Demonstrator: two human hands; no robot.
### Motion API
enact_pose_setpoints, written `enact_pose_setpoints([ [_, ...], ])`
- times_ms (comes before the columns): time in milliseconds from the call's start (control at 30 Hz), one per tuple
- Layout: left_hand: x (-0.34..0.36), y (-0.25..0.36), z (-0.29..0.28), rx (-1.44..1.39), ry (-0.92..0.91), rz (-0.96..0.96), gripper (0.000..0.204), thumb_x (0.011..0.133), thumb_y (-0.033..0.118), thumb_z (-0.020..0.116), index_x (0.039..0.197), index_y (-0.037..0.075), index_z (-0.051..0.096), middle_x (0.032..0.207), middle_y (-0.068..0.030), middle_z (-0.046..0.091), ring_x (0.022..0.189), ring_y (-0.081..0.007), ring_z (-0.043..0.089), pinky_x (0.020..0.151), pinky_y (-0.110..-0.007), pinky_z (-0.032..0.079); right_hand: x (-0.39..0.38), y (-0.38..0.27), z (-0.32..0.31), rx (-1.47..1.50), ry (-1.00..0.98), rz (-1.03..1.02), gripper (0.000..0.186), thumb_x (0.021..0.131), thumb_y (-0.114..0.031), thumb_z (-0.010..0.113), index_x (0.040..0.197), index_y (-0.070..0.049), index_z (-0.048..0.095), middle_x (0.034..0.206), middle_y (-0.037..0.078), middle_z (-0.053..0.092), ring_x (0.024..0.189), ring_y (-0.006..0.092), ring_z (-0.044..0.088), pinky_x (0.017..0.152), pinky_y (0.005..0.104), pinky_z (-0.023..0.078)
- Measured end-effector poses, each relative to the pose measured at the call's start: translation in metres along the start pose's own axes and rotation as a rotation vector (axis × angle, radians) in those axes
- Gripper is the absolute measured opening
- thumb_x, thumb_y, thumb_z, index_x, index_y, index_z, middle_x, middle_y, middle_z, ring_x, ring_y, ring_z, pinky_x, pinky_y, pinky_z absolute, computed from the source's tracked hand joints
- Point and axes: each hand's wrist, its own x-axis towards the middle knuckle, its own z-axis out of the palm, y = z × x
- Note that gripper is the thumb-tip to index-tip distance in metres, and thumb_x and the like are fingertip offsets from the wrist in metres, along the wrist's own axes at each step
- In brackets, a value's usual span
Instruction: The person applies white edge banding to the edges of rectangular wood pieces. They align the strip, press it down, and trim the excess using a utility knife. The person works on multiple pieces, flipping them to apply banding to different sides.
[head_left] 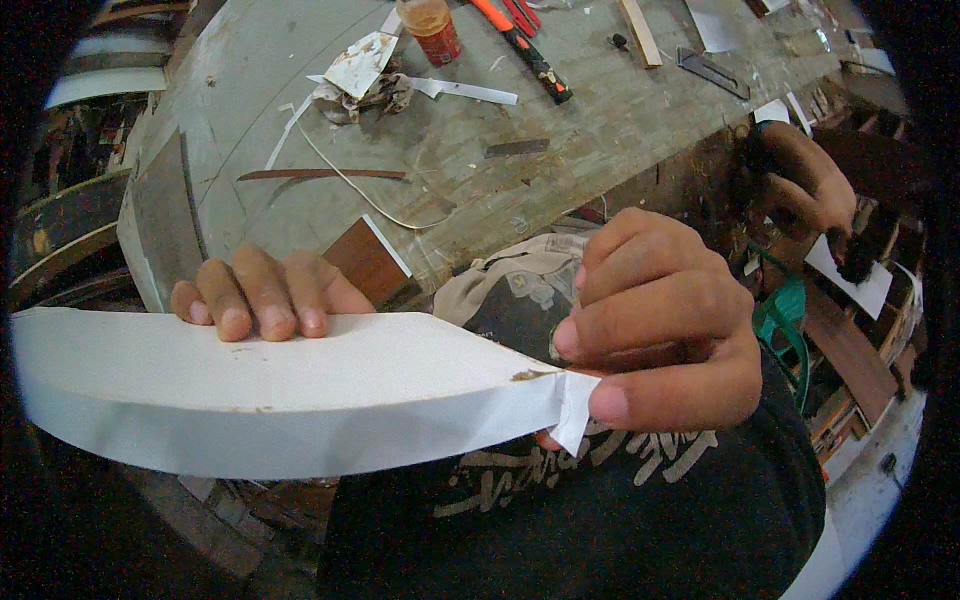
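Observation:
A white board [260, 360] with a curved near edge lies across the lower left. White edging strip [330, 440] follows that curve, and its loose end folds out past the board's right tip. My left hand [265, 292] is closed over the far edge, fingertips resting on the top face; its palm is hidden. At the right tip, my right hand [670, 330] has its fingers curled, with a fingertip against the strip's loose end. Brown residue marks the board near that tip. Below and behind the right hand is a dark printed shirt [600, 510].
Beyond the board stands a worktable [560, 180] with a glue-stained jar [430, 30], a crumpled rag [360, 97], an orange-and-black handled tool [522, 52], a thin white cord [350, 185] and a brown panel piece [365, 260]. Right of it, a green plastic object [785, 320] sits among scraps.

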Motion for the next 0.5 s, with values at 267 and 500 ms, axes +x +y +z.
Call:
enact_pose_setpoints([
  [267, 0.0, -0.002, -0.003, -0.023, -0.007, 0.011, 0.019, 0.108, 0.021, 0.052, 0.11, 0.003, 0.052, 0.096, -0.0096, 0.063, 0.082, -0.0221, 0.065, 0.06, -0.034, 0.059, -0.003, 0.004, 0.001, -0.022, -0.005, -0.013, 0.037, 0.079, -0.015, 0.086, 0.108, -0.012, 0.063, 0.101, 0.019, 0.07, 0.071, 0.024, 0.062, 0.061, 0.0363, 0.05],
  [500, 0.0, -0.002, -0.01, -0.035, -0.043, 0.009, 0.019, 0.107, 0.021, 0.051, 0.111, 0.003, 0.053, 0.099, -0.0104, 0.063, 0.083, -0.0221, 0.063, 0.063, -0.034, 0.057, 0.002, 0.009, 0.008, -0.036, 0.043, -0.045, 0.024, 0.085, -0.017, 0.08, 0.103, -0.01, 0.065, 0.101, 0.019, 0.071, 0.07, 0.0248, 0.062, 0.059, 0.0354, 0.05],
])
